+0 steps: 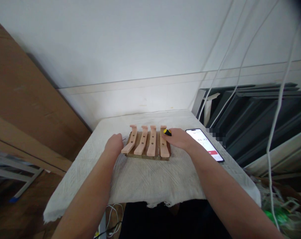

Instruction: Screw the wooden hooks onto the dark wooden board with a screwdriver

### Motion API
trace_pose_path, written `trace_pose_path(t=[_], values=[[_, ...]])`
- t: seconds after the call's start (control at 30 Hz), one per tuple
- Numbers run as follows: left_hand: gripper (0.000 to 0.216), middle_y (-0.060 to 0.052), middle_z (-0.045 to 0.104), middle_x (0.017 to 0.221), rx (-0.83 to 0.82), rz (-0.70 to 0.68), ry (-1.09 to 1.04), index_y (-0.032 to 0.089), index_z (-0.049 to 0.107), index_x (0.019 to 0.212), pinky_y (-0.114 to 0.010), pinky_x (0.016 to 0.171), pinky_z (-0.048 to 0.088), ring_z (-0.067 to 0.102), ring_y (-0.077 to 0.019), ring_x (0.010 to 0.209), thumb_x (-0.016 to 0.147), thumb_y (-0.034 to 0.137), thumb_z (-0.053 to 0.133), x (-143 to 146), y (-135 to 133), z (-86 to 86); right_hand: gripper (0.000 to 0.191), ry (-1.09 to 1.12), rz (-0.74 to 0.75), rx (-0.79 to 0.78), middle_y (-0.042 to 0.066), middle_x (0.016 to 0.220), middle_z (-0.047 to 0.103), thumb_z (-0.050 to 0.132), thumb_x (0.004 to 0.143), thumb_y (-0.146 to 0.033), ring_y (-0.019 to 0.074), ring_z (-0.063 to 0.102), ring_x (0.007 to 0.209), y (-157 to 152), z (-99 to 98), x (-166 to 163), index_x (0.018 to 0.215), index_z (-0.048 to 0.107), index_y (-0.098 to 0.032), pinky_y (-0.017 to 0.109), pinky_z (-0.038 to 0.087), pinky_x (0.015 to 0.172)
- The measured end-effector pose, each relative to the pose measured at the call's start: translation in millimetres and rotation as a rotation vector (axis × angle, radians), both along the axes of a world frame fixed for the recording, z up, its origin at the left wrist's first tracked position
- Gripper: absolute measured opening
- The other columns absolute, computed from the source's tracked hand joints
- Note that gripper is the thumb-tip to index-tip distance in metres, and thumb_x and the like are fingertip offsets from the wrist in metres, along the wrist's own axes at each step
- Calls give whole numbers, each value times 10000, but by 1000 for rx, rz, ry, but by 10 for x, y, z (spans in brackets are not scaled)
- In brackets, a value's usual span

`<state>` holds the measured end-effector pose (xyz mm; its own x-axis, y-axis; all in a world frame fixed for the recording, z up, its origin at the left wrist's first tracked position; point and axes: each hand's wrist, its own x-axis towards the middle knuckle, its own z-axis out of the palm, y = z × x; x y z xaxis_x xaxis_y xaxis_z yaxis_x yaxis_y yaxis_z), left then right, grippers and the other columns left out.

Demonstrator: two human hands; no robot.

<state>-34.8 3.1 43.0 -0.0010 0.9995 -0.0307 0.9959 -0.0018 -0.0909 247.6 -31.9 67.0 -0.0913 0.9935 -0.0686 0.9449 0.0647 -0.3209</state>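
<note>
Several pale wooden hooks (151, 142) stand side by side on a brown wooden board (150, 158), with dark round spots along their faces. My right hand (178, 137) is closed around a screwdriver (167, 132) at the board's right end; its yellow and black handle shows, while its shaft is hidden. Beside the board's left end, my left hand (114, 143) is closed in a pinch. A thin dark piece (124, 139), perhaps a screw, sticks out by its fingertips. The board lies flat on a cloth-covered table.
A phone (204, 144) with a lit timer screen lies right of my right hand. The white cloth (150, 186) hangs over the table's front edge. A wall stands behind, cardboard (28, 86) leans at left, and dark panels (260, 116) and hanging white cables (277, 116) are at right.
</note>
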Motion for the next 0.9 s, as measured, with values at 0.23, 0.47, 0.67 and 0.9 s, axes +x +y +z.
trace_pose_path(t=[0.23,0.47,0.67,0.9], values=[[256,-152,720,930,121,78,-148,104,635,959,-299,711,518,701,-217,768,888,192,404,-136,14,337,557,0,-127,45,192,984,707,379,870,-622,329,666,936,-44,57,11,927,667,-148,359,444,692],[159,1,628,696,79,-317,-847,155,552,881,-225,502,482,602,-109,498,840,298,499,344,-211,1237,358,297,-194,415,84,810,670,463,875,-527,215,626,757,-132,170,-5,756,551,-202,300,403,630],[116,13,627,706,-209,-625,-755,173,563,838,-203,539,484,659,-118,602,849,258,485,953,-321,1535,203,648,162,862,55,916,669,565,879,-319,168,624,835,-231,163,9,1041,580,-198,289,481,746],[149,9,651,722,-177,-701,-694,200,591,786,-205,547,451,599,-108,599,866,227,468,964,-386,1396,434,768,429,843,12,965,710,599,865,-199,140,673,838,-344,189,-67,1280,509,-285,273,538,731]])
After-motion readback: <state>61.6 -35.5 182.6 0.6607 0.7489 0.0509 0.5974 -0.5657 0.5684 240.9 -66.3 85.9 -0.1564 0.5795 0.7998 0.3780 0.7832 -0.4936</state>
